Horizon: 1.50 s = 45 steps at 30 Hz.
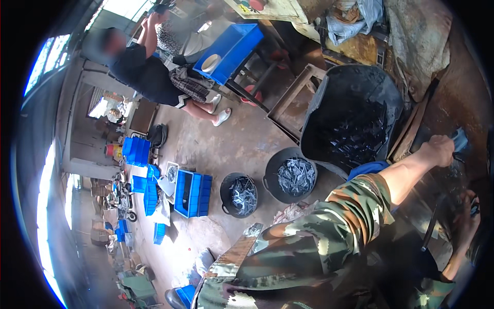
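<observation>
Head view: the person's left hand (440,150) is closing in a fist around a small grey metal piece (459,138) at the far right of the frame, over a dark, greasy work surface (453,103). The left forearm, bare below a rolled camouflage sleeve (355,206), is reaching up and to the right toward that spot. The right hand (467,219) is sitting lower at the right edge, curling around something dark; the thing itself is too dim and too close to the rim to identify, and whether the grip is tight cannot be told. A thin dark rod (431,229) is running down and leftward just beside the right hand. Immediately left of the left forearm, a large black plastic tub (355,87) is holding a heap of dark metal parts. Below it on the concrete floor (231,144), two round black buckets are standing side by side, the larger bucket (289,175) and the smaller bucket (239,194), each holding shiny grey metal pieces. A blue plastic crate (193,193) is standing just left of the smaller bucket. Further back, a second person in a dark shirt (146,77) is bending near a blue plastic bin (229,51) that is resting tilted on a frame.
</observation>
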{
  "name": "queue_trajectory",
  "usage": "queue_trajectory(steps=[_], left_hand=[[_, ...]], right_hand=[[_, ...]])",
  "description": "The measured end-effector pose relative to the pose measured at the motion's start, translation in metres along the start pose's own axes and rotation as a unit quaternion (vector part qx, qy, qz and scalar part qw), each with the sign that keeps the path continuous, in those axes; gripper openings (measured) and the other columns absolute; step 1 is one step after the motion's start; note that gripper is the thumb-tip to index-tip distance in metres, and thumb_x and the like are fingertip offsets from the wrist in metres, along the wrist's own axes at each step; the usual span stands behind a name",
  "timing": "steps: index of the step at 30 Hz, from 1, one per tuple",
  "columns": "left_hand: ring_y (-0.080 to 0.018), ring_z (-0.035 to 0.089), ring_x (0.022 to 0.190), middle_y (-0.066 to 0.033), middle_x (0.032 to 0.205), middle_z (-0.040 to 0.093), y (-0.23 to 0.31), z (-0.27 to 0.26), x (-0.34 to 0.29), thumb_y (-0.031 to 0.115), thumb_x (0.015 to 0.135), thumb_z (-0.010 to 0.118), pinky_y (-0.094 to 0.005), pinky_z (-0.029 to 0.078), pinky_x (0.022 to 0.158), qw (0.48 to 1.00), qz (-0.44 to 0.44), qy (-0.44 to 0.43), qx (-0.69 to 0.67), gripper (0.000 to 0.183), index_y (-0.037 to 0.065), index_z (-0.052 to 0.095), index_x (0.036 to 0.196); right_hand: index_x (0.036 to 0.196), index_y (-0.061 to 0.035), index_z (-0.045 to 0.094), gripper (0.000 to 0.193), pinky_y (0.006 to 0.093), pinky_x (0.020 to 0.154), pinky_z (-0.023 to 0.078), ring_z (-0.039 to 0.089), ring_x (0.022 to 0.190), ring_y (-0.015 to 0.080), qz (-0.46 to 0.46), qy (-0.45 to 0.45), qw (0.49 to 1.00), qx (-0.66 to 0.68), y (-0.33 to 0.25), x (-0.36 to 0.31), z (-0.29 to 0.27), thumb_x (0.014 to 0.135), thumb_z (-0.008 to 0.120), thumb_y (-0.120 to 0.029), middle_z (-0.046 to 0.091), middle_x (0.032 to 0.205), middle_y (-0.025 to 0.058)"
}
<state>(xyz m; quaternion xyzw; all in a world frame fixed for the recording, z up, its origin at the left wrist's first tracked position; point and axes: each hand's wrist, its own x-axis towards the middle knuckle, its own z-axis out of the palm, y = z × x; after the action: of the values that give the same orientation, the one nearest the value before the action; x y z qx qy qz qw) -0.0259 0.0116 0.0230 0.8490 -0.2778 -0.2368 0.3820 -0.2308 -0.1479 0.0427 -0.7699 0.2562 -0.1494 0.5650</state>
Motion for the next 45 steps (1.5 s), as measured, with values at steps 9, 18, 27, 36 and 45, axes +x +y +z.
queue_trajectory(steps=[9, 18, 27, 36, 45], left_hand=[[-0.0325, 0.065, 0.114, -0.0159, 0.113, 0.071, -0.015, -0.001, 0.001, 0.023, 0.083, 0.072, -0.0419, 0.052, 0.098, 0.993, 0.113, -0.032, 0.03, 0.026, 0.01, 0.075, 0.106], [-0.0378, 0.069, 0.097, -0.0196, 0.09, 0.073, 0.022, -0.001, -0.009, 0.016, 0.084, 0.065, -0.0449, 0.053, 0.091, 0.972, 0.117, 0.189, -0.075, 0.019, 0.001, 0.074, 0.091], [-0.0315, 0.072, 0.09, -0.0259, 0.09, 0.072, 0.066, 0.001, -0.046, 0.015, 0.084, 0.061, -0.0375, 0.055, 0.083, 0.954, 0.147, -0.054, -0.258, 0.032, -0.014, 0.068, 0.096], [-0.0351, 0.064, 0.115, -0.0186, 0.122, 0.067, 0.031, -0.011, -0.01, 0.026, 0.093, 0.054, -0.0446, 0.047, 0.102, 0.991, -0.006, 0.027, -0.133, 0.037, -0.004, 0.066, 0.111], [-0.0318, 0.061, 0.122, -0.0141, 0.127, 0.067, -0.004, 0.016, 0.021, 0.028, 0.094, 0.054, -0.0424, 0.048, 0.103, 0.998, 0.05, -0.03, 0.018, 0.034, 0.01, 0.072, 0.117]], right_hand=[[0.118, -0.0048, 0.066, 0.022, 0.0201, 0.048, 0.027, 0.04, 0.053, 0.0009, -0.084, 0.024, 0.995, -0.045, 0.003, 0.007, 0.001, 0.105, 0.055, -0.019, 0.061, 0.089, -0.004], [0.138, -0.0059, 0.059, 0.037, 0.0207, 0.061, 0.038, 0.038, 0.06, 0.0018, -0.035, 0.076, 0.996, 0.04, -0.015, 0.012, -0.008, 0.103, 0.055, -0.017, 0.064, 0.131, 0.0009], [0.121, -0.0041, 0.069, 0.032, 0.0202, 0.06, 0.035, 0.036, 0.058, 0.0029, -0.023, 0.063, 0.975, 0.211, 0.0, 0.035, -0.005, 0.102, 0.06, -0.029, 0.046, 0.069, -0.0048], [0.135, -0.0018, 0.058, 0.048, 0.0232, 0.067, 0.04, 0.039, 0.062, 0.0084, 0.06, 0.075, 0.967, 0.235, 0.001, 0.031, -0.032, 0.101, 0.062, -0.035, 0.043, 0.072, -0.0023], [0.136, -0.0014, 0.051, 0.055, 0.0337, 0.11, 0.044, 0.054, 0.127, 0.0217, 0.152, 0.07, 0.919, 0.357, 0.022, 0.037, -0.052, 0.097, 0.068, -0.035, 0.055, 0.135, 0.01]])
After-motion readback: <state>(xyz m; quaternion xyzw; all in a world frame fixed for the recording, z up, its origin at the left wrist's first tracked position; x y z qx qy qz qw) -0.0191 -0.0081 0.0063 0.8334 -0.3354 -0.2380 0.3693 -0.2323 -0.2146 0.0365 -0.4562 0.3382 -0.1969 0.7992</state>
